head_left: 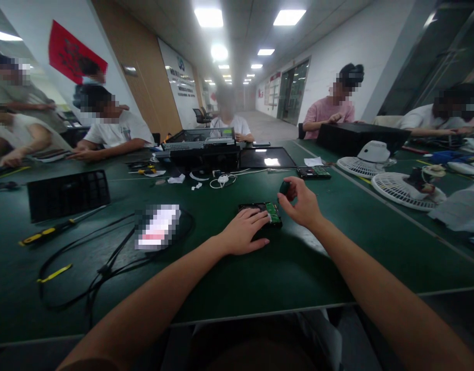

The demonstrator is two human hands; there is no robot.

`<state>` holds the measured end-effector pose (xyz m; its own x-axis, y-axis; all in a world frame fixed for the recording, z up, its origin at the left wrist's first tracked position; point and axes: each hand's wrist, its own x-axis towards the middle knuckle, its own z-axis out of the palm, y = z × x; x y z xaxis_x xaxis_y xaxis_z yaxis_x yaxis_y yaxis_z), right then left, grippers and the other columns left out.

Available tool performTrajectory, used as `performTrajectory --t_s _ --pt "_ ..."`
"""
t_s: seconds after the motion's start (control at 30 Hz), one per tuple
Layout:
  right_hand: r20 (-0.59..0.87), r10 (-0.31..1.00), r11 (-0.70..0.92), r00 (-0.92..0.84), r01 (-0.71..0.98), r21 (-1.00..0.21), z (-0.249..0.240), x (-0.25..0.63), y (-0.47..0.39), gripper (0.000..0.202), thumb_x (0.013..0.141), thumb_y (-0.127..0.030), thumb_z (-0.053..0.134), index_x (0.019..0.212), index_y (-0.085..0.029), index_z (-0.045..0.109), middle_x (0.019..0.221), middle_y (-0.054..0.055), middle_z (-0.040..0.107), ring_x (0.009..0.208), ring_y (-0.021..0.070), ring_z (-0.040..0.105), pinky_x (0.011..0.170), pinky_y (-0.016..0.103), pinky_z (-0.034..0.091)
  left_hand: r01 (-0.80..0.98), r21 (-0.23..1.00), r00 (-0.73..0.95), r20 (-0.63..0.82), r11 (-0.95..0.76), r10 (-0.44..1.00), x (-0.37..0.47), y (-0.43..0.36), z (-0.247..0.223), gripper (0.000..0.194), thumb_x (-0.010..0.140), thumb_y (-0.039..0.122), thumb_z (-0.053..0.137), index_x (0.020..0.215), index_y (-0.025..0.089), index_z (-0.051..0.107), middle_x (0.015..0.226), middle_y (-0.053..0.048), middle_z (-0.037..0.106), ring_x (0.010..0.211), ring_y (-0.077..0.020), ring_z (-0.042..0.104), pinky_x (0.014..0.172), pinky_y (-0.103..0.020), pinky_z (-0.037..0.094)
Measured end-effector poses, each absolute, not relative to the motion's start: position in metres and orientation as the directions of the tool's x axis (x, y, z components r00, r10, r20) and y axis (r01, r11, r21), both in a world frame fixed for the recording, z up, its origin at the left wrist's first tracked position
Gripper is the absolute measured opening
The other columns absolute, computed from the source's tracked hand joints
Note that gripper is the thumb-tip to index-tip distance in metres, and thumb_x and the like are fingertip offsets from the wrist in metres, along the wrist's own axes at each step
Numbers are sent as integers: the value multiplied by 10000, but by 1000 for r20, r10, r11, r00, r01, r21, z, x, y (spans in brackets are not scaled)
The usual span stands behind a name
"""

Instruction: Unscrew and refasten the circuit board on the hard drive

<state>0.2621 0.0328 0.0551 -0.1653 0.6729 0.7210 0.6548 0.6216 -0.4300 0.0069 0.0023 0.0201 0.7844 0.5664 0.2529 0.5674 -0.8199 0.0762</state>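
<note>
The hard disk drive point(276, 218) lay on the tabletop point(298, 283), under the flattened left hand point(242, 231), its grip released; the right hand point(303, 203) grasped a dark cylindrical object point(284, 187). Probably dense and stiff, with a fragile circuit board point(274, 210), the drive suited an edge hold.

Drive point(276, 211): one; flat, rectangular, black casing, green circuit board upward; lies flat on the table point(267, 291), set back from the near edge, partly covered by the spread left hand point(242, 232)

Dark piece point(284, 187): one; short, rounded top, slightly tilted; gripped in the right hand point(301, 204), near the drive's far right corner; lower part hidden by fingers
</note>
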Motion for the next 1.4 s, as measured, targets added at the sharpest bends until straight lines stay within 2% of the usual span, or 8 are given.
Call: performTrajectory --t_s 0.2,0.33,0.47,0.7,0.8,0.97,1.27,1.4 --pt "723 662 638 -199 656 -403 55 264 34 497 931 -357 638 1390 -264 474 1140 103 677 864 245 672 818 422 583 567 74 783 259 -820 565 7 1 22 732 1027 615 530 1622 209 398 1671 -111 445 1560 -350 356 1280 -553 274" --pt "697 683 643 -219 632 -432 53 264 35 547 922 -311 635 1425 -261 426 1036 69 674 803 225 669 760 387 577 569 84 780 260 -818 569 7 0 23 725 1029 611 530 1619 211 402 1667 -110 451 1560 -355 352 1277 -560 276" --pt "709 676 641 -198 634 -434 50 264 40 554 910 -351 684 1402 -259 447 927 35 654 708 204 647 674 359 557 565 88 781 262 -820 566 7 1 22 724 1020 608 545 1616 221 406 1666 -111 452 1557 -363 356 1276 -567 272" --pt "733 662 640 -155 627 -445 47 265 43 556 904 -440 752 1348 -251 476 868 12 646 665 192 643 643 354 559 570 90 777 263 -817 571 7 1 20 728 1017 605 554 1619 222 406 1668 -113 447 1556 -370 360 1273 -573 277" --pt "747 645 658 -160 614 -436 49 266 42 500 931 -415 723 1344 -256 490 851 1 639 677 186 639 662 352 562 567 90 780 263 -819 569 7 1 20 734 1018 615 551 1618 218 407 1664 -119 452 1557 -370 359 1270 -572 282" --pt "763 617 695 -193 589 -412 50 265 41 463 954 -301 645 1389 -249 496 874 7 633 700 182 642 684 353 580 563 98 778 270 -820 567 7 3 19 736 1020 614 552 1616 206 411 1652 -130 463 1550 -370 367 1265 -574 290" --pt "814 574 662 -86 634 -400 45 263 45 476 897 -400 749 1304 -239 561 1125 100 704 852 233 731 704 391 648 563 92 778 274 -821 565 6 3 19 722 1020 593 560 1610 201 422 1647 -126 470 1543 -371 372 1266 -580 292" --pt "797 603 630 -39 635 -446 43 261 45 484 897 -439 759 1285 -235 555 1088 97 742 813 233 756 747 423 664 564 93 779 270 -820 566 6 3 19 723 1021 602 553 1611 205 422 1646 -124 471 1543 -369 373 1265 -576 298"
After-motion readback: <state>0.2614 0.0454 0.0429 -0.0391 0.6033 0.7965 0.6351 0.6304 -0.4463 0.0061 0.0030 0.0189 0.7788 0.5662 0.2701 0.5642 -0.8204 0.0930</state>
